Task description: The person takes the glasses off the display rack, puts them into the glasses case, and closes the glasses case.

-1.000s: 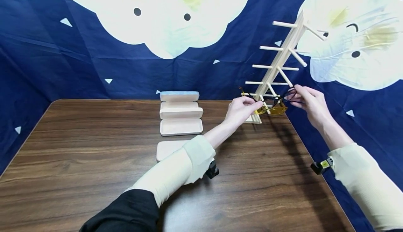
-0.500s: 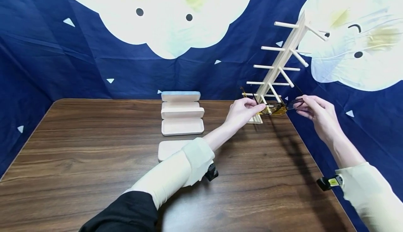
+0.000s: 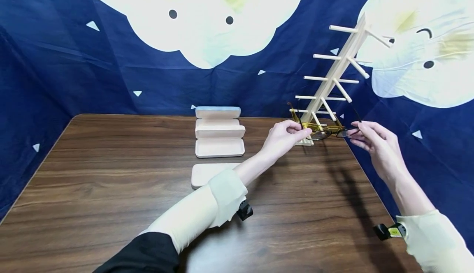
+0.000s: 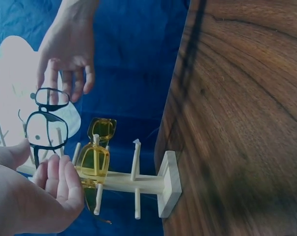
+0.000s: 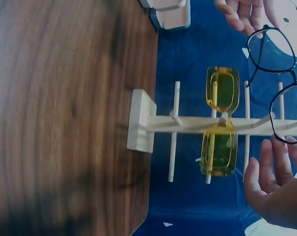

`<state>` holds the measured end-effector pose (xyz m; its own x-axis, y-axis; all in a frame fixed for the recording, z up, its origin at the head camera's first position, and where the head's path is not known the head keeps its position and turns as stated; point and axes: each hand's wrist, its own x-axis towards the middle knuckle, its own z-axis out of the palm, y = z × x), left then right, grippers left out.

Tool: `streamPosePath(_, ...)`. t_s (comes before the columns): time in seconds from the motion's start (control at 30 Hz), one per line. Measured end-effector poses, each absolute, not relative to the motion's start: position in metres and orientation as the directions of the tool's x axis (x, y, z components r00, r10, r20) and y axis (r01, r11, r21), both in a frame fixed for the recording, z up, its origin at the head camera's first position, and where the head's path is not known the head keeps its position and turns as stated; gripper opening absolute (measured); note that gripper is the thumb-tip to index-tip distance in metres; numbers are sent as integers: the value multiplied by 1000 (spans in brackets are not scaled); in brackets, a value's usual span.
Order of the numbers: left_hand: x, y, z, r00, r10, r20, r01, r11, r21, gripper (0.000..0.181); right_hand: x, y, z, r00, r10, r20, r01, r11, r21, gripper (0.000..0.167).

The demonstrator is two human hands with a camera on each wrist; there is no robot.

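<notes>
A pair of black-framed glasses [image 3: 321, 131] is held between both hands, in front of the lower part of a wooden glasses rack [image 3: 344, 57]. My left hand [image 3: 283, 138] pinches one side of the frame between thumb and fingers. At the other end, my right hand [image 3: 378, 145] grips the frame by its side. In the right wrist view, yellow-tinted glasses [image 5: 220, 130] hang on a low pair of pegs, apart from the black pair. The left wrist view has the black frame [image 4: 50, 117] beside the rack's pegs, the temples partly hidden by fingers.
Pale glasses cases [image 3: 220, 147] with lids raised line the table's back edge. Another pale case part [image 3: 209, 173] lies nearer, partly behind the left sleeve. The rack's foot [image 5: 141, 120] sits at the table's right edge. A blue cloth [image 3: 111, 75] hangs behind.
Both hands have brought the black glasses down and toward me, with the right hand dropping furthest. The yellow glasses remain on the rack. The head view has shifted slightly left.
</notes>
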<state>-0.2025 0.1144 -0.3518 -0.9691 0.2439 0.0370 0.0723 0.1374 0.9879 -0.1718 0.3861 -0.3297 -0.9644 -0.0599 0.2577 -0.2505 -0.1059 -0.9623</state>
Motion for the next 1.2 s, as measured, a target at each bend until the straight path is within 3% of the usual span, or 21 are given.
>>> streamPosePath(0.6,-190,64,-369,-958,279,67,90,70,993,29,-149,340,-355,-964,-72,258,-250,-103,-963,19)
streamPosePath(0.77,-185,32,-376,-968,241,71,84,43,996,29,-155,307,-366,-972,-77,220,-215,-72,-974,15)
streamPosePath(1.0,-172,-20,-385,-992,102,67,78,109,991,34,-165,251,-383,-985,-84,149,-143,-69,-987,17)
streamPosePath(1.2,-163,-53,-392,-998,39,41,43,54,998,36,-170,213,-390,-987,-116,110,-106,-41,-994,21)
